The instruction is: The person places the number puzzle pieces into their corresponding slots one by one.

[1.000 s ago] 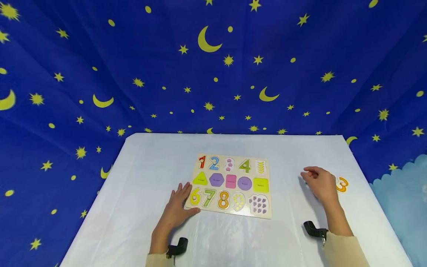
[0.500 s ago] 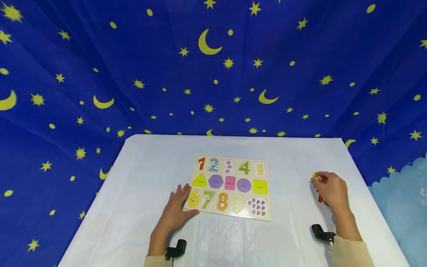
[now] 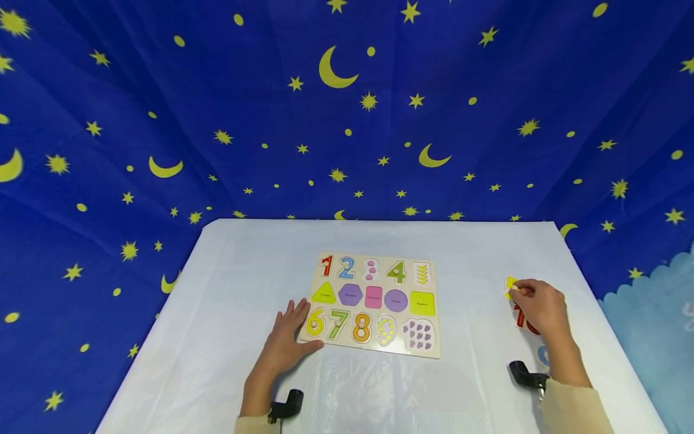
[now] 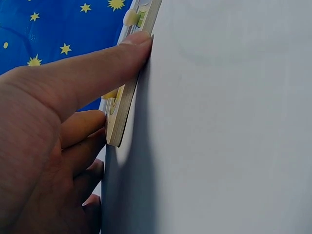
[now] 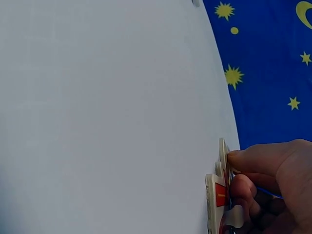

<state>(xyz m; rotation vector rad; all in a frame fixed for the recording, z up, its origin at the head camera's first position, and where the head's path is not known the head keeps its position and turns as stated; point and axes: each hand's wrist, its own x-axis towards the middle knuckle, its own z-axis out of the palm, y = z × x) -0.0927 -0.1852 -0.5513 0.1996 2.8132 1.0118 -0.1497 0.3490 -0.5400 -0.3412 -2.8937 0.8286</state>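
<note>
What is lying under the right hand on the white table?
Under the right hand a red number piece shows at its left edge, and a yellow piece sticks out at the fingertips. The hand covers most of both, so their full shapes cannot be seen.

Puzzle board mid-table; loose pieces well right — near edge
</note>
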